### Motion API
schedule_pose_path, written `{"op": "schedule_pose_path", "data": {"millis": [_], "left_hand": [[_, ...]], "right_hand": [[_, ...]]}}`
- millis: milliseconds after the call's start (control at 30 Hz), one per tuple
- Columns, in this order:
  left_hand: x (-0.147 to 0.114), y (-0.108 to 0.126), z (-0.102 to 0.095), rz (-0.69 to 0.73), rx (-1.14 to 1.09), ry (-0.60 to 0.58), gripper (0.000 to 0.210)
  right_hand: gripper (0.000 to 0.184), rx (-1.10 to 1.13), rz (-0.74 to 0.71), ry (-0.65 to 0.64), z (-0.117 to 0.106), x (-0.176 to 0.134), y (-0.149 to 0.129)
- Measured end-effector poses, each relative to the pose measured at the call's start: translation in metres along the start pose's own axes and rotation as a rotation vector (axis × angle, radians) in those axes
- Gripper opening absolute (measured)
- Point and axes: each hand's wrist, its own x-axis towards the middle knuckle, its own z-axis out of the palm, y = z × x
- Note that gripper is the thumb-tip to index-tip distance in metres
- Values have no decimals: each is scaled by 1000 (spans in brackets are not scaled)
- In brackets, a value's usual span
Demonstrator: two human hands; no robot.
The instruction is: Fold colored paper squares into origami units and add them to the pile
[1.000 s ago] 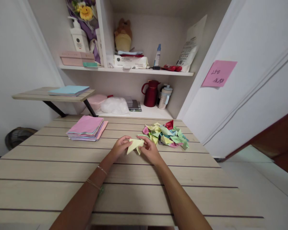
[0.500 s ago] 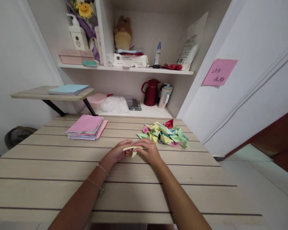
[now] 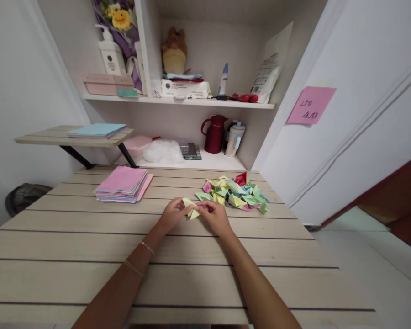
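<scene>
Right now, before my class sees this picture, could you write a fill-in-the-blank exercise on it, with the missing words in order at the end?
1. The left hand and right hand hold paper coloured ____.
2. The lower stack is topped in ____.
3. The note bears the number ____.
4. The jug is coloured ____.

Missing words: yellow; pink; 250; red.

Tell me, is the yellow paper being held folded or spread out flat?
Folded: the yellow paper shows small pointed flaps with straight edges, pinched in the fingers.
</scene>
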Motion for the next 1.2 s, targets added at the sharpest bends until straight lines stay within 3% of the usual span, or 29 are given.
{"op": "schedule_pose_path", "data": {"millis": [67,167,467,733,867,1067,1200], "left_hand": [[0,1,-1,111,69,85,35],[0,4,-5,163,112,59,29],[-4,9,-7,120,203,-48,22],[-6,5,-1,-24,38,-183,30],[-6,4,2,-63,-31,-209,26],[-5,2,5,4,-6,-169,27],[-3,-3,5,26,-5,-125,30]], "right_hand": [[23,-8,-4,-29,0,0,0],[24,10,17,-59,1,-1,1],[17,-116,-114,10,-2,1,-2],[15,-98,-147,29,-2,0,-3],[17,-2,-99,30,0,0,-4],[59,323,86,97,7,2,4],[59,499,188,64,11,2,8]]}}
